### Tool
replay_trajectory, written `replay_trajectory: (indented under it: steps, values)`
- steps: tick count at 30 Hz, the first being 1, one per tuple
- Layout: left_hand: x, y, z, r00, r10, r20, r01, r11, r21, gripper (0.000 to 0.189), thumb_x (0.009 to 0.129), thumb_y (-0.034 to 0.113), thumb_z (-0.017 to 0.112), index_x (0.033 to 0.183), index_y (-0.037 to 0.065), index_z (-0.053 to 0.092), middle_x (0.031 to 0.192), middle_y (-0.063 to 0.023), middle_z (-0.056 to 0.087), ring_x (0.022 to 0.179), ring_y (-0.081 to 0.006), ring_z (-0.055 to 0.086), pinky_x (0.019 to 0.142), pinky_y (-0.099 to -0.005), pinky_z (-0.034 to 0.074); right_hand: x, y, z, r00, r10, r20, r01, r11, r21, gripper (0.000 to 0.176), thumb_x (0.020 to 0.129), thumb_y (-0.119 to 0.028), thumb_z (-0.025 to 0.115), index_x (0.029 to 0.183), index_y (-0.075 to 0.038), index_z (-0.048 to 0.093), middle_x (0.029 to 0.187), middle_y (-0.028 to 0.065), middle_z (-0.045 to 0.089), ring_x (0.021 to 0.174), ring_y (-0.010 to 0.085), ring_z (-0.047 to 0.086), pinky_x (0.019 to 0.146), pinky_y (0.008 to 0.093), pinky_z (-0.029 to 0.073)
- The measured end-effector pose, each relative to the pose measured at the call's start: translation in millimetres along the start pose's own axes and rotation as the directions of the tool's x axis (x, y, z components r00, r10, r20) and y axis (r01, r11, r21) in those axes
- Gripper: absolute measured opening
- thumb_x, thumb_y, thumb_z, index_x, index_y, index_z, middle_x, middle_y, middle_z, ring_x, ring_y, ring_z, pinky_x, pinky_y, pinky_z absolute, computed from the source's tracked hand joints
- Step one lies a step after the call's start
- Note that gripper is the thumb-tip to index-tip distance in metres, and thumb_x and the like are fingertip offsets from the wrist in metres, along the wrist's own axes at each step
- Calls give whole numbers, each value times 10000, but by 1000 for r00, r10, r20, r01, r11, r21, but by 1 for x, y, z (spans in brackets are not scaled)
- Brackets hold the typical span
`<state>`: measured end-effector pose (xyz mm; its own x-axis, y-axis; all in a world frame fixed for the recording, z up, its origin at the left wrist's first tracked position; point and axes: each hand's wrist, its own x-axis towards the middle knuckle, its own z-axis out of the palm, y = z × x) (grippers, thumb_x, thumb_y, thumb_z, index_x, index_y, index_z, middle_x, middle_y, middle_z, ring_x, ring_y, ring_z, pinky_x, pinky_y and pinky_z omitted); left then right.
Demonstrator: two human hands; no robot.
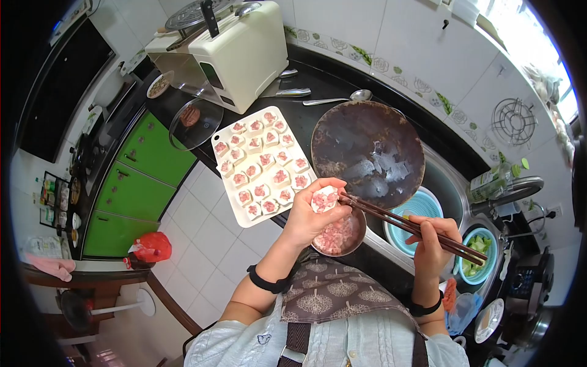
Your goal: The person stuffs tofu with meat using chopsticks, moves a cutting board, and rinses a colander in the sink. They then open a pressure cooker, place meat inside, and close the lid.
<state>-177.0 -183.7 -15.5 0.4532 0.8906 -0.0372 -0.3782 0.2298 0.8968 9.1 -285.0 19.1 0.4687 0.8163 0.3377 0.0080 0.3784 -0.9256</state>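
Brown apron [333, 290] (tree-printed), black wristbands [266, 282]

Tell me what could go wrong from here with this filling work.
The tofu-like piece in the left hand could crack if the chopsticks press too hard. Loose minced meat on top might drop off. The loaded cutting board seems to jut past the counter edge, so a bump could tip it.
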Motion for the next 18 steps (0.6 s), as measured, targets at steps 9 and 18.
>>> replay_trajectory:
  steps: [9, 18]
  values:
    - [1, -3, -1, 986, 122, 110, -148, 951, 271, 309, 694, -71, 634, 970, 23, 533, 862, -15, 529, 768, -63, 523, 583, -177, 483, 5, 2, 3, 995, 5, 99, -8, 1000, 28, 81, 751, 83, 539, 825, 59, 517, 797, 234, 613, 584, 189, 606, 493, 232, 514]
    - [0, -5, -2, 990, 10, 138, -19, 998, 62, 292, 689, 4, 693, 936, 28, 541, 836, -6, 547, 757, -62, 531, 603, -185, 471, 13, -11, 4, 998, -11, 55, 10, 999, 30, 45, 730, 96, 544, 751, 61, 561, 770, 201, 628, 540, 160, 599, 471, 196, 477]
